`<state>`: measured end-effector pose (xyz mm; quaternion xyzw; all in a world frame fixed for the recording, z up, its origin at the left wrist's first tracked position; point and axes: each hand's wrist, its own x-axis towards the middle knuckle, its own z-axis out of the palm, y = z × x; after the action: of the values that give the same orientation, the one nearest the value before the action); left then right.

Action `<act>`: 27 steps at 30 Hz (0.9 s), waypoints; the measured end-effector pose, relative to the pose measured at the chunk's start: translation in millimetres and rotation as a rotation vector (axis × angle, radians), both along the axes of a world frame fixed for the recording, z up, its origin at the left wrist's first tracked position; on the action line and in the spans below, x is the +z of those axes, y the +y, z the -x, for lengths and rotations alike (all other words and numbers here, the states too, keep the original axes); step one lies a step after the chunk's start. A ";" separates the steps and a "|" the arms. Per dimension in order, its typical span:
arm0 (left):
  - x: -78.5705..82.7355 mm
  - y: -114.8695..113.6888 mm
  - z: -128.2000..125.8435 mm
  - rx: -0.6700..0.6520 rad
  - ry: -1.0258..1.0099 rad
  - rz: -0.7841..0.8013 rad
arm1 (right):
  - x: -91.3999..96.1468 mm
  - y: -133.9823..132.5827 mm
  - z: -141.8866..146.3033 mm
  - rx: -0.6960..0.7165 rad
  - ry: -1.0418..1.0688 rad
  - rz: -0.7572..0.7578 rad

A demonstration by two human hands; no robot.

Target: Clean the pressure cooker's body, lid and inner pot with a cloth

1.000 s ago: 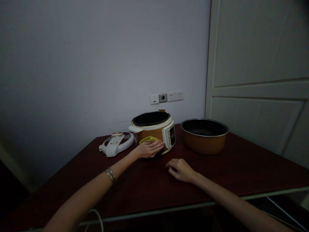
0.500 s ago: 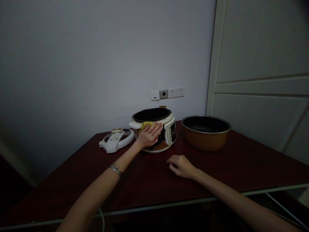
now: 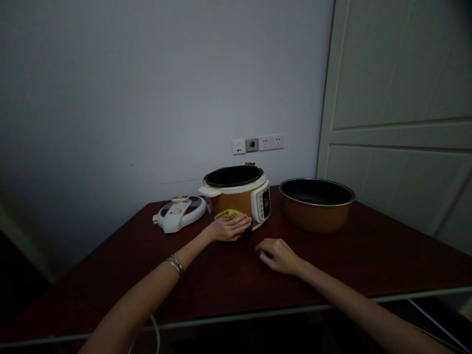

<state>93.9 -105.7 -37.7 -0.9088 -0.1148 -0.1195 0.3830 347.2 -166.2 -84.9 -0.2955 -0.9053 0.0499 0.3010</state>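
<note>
Cloth (image 3: 225, 214) 1, under left hand (image 3: 229, 229) | cooker (image 3: 236, 195) 1 | lid (image 3: 180, 214) 1 | pot (image 3: 316, 211) 1

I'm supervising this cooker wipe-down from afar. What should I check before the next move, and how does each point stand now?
1. The left hand presses the yellow cloth against the cooker at its lower front: ok.
2. The right hand steadies the cooker: not ok; it rests on the table, apart from it.
3. The lid is off: ok; it lies on the table left of the cooker.
4. The inner pot is out: ok; it stands right of the cooker.
5. The cooker is unplugged: cannot tell; its back is hidden.
</note>
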 end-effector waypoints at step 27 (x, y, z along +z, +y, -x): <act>-12.7 -4.9 -36.0 0.302 -0.794 -0.137 | -0.8 -0.5 0.3 0.024 -0.035 -0.020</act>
<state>130.0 -110.6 -50.4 -0.7378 -0.3767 -0.4100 0.3816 346.9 -166.7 -85.7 -0.2824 -0.9144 0.0392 0.2874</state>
